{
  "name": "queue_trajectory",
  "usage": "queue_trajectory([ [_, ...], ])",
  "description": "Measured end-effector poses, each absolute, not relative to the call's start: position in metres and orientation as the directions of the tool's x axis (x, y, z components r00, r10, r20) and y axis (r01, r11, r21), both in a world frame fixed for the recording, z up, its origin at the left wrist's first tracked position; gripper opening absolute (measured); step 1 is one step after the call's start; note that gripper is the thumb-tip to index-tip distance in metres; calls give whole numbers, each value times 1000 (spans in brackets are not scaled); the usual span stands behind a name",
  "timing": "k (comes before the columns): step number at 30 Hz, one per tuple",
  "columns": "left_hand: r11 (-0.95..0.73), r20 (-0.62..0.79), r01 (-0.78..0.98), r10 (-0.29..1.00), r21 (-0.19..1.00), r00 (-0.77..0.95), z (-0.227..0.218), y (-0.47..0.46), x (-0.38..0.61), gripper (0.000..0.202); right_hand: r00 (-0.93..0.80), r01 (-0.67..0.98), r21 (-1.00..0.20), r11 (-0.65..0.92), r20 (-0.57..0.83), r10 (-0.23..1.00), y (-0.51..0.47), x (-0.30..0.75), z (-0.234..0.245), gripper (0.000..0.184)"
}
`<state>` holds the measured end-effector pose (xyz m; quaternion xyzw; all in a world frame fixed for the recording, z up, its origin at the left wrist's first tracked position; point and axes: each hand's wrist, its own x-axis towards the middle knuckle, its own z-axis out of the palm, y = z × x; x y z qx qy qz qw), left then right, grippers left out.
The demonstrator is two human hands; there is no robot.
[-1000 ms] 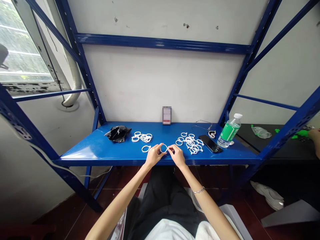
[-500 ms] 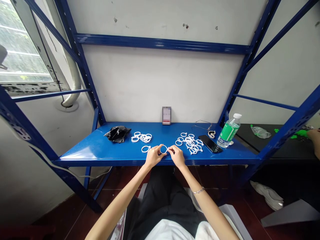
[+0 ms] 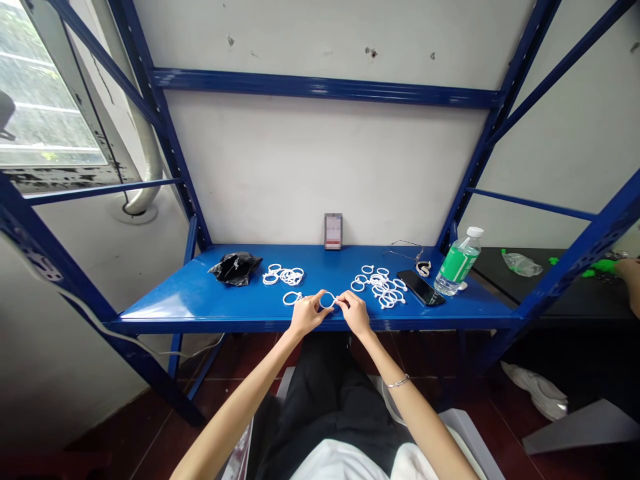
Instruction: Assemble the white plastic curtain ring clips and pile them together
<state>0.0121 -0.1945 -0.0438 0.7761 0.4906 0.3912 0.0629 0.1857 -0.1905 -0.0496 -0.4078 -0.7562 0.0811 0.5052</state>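
Note:
Between my two hands a white ring (image 3: pixel 327 293) is held near the front edge of the blue shelf table (image 3: pixel 200 303). My left hand (image 3: pixel 306 312) pinches its left side, and my right hand (image 3: pixel 354 311) has fingertips closed on its right side. Just left of my left hand lies a single white ring (image 3: pixel 289 299). Farther back on the left is a small cluster of white rings (image 3: pixel 287 276). A larger heap of white rings (image 3: pixel 384 288) lies to the right of my right hand. Small details between my fingertips are hidden.
A crumpled black plastic bag (image 3: pixel 235 269) lies at the left. On the right are a black phone (image 3: pixel 421 288), a water bottle (image 3: pixel 457 262) and thin-framed glasses (image 3: pixel 406 251). A small upright device (image 3: pixel 333 232) leans on the wall. Another person's hand (image 3: pixel 631 277) shows at far right.

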Motion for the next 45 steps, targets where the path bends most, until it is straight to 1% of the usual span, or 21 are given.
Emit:
queue_trajectory([
  [8,-489,524,713,828,502,199,-43,-196,12,53,-169,527,-532,663,699,695,-191,186,-48,29],
  [14,-484,521,722,830,494,200,-44,-195,12,53,-169,515,-535,670,703,690,-192,187,-48,28],
  [16,-488,515,712,832,505,205,-44,-194,12,54,-168,511,-540,669,701,693,-192,187,-48,25],
  [20,-509,499,675,834,534,235,-42,-191,11,59,-205,497,-561,662,666,718,-192,186,-47,12],
  [24,-532,474,675,830,511,295,-36,-192,11,60,-241,533,-545,647,636,734,-192,186,-46,15],
  [26,-536,460,684,829,495,317,-32,-193,11,58,-259,554,-527,645,628,734,-193,185,-45,18],
  [28,-539,451,686,829,488,331,-29,-194,10,56,-261,559,-530,637,617,742,-193,186,-44,17],
  [31,-540,441,677,831,499,338,-27,-194,9,57,-288,535,-537,652,610,738,-195,187,-43,32],
  [32,-540,434,672,833,507,342,-27,-194,8,58,-318,522,-522,674,615,722,-195,187,-43,32],
  [35,-541,405,653,838,530,365,-25,-192,8,59,-383,502,-471,726,631,675,-196,187,-44,24],
  [37,-537,380,648,843,540,381,-20,-191,6,60,-364,504,-488,713,629,687,-195,186,-44,22],
  [41,-478,311,710,878,516,365,-4,-189,-11,58,-269,479,-607,634,586,764,-185,192,-37,29],
  [43,-426,258,755,905,499,339,5,-189,-26,50,-199,543,-612,575,571,796,-176,203,-29,31],
  [45,-382,203,787,924,485,323,13,-189,-43,42,-113,663,-570,485,564,818,-166,220,-19,30],
])
